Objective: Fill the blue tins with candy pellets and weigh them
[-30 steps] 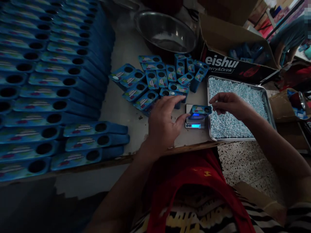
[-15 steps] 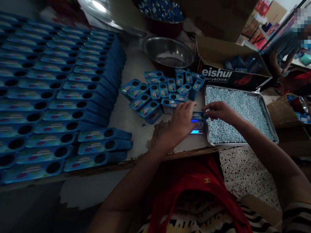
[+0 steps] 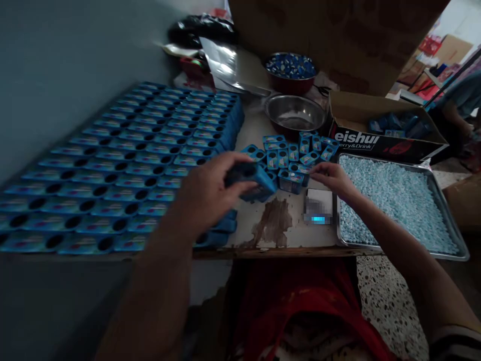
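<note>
My left hand [image 3: 214, 193] grips a blue box [image 3: 250, 178] with a dark round hole in its top, blurred by motion, near the right edge of the long rows of blue boxes [image 3: 150, 150]. My right hand [image 3: 332, 176] has its fingers pinched together beside the loose cluster of small blue boxes [image 3: 291, 181]; whatever is between them is too small to make out. Below that hand lies a small scale [image 3: 318, 205] with a lit display. To its right, a metal tray [image 3: 465, 253] holds pale blue and white pellets [image 3: 398, 200].
Behind the cluster stand a metal bowl [image 3: 295, 113] and a red bowl of blue shiny pieces [image 3: 291, 67]. An open carton [image 3: 391, 143] is behind the tray. Another person's arm [image 3: 456, 115] shows at the far right.
My left hand has moved left from the scale and now holds a blue box. The small box on the scale is gone. My right hand has shifted to the cluster; the view has turned left.
</note>
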The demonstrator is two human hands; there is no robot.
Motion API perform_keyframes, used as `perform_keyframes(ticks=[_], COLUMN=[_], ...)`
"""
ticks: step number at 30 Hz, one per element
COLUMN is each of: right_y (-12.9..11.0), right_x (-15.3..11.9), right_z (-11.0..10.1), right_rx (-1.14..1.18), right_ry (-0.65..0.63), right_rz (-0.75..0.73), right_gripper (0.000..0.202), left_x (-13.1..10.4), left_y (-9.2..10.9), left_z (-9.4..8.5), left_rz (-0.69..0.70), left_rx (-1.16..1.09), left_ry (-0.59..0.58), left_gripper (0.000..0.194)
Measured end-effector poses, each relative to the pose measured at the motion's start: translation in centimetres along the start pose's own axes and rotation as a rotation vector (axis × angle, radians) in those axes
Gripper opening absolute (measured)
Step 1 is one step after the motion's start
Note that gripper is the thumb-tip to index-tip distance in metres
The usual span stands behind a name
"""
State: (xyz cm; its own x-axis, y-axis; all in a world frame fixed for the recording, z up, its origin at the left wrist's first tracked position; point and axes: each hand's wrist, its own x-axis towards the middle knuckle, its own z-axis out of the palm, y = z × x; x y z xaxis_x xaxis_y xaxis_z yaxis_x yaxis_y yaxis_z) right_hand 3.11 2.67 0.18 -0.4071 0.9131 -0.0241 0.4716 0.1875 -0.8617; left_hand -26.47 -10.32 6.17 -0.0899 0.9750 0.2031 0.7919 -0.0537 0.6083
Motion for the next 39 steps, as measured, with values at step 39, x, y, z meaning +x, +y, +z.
perform_keyframes(ticks=[39], right_y=[-4.0], right_x=[-5.5], right_z=[-4.1], right_rx=[-0.845], right_ry=[-0.075], right_rz=[0.021], right_gripper=[0.034], left_x=[-3.7], left_y=[-5.5], left_z=[6.3], left_rz=[0.329], left_rx=[0.068], left_ry=[-0.164], left_gripper=[0.031])
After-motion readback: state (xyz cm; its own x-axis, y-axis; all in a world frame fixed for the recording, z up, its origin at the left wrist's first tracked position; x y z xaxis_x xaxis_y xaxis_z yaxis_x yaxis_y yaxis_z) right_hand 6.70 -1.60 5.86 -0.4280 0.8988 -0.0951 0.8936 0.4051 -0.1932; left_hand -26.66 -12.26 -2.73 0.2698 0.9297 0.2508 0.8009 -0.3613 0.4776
